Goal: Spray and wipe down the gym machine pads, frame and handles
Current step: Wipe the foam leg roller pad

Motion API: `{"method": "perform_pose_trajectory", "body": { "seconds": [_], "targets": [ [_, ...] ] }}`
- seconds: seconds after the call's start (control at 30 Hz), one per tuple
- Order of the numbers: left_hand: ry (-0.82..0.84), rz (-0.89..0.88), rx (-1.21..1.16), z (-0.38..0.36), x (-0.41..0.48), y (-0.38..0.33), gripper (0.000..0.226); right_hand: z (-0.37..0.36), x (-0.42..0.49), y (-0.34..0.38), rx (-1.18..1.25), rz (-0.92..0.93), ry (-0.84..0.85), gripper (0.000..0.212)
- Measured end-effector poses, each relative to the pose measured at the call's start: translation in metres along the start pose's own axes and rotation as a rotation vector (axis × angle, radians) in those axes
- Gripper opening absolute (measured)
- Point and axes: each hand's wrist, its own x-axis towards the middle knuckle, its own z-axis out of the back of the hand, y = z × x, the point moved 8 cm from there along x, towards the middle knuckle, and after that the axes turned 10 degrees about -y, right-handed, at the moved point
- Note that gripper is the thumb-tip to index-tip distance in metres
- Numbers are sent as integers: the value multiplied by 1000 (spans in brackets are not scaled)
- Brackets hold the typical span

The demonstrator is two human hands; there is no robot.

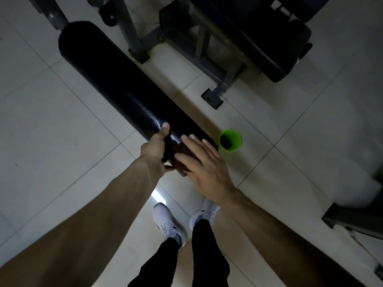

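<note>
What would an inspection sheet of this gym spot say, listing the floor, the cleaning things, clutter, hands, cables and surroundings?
Surface: pale tiled floor, dim light, one bright glare patch near the feet.
Job's things: long black roller pad, its near end shiny; a dark brown cloth pressed on that end. No spray bottle seen.
Clutter: green cup standing on the floor beside the pad's end.
Hands: left hand grips the pad's end, thumb on top; right hand lies flat, fingers spread over the cloth.
Cables: nothing seen.
Surroundings: grey machine frame and a black seat pad behind; white shoes below.
</note>
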Motion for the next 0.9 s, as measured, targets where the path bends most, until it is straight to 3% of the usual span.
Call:
{"method": "perform_pose_trajectory", "body": {
  "seconds": [0.1,0.17,0.43,0.63,0.8,0.9],
  "targets": [
    [2,-4,28,-1,-3,-6,66,13,-11,-15,164,-361,-139,37],
    [17,8,30,-2,-9,-7,63,12,-18,-9,177,-461,-185,40],
    [45,71,-46,14,7,2,56,-17,43,13,-40,-34,97,46],
    [18,66,-30,28,12,-4,51,-38,88,11,43,-210,108,41],
    [-5,17,-89,39,20,-28,47,3,26,0,33,-70,151,44],
    [13,-19,-166,39,31,-52,39,-5,35,4,10,-35,135,48]
  ]
}}
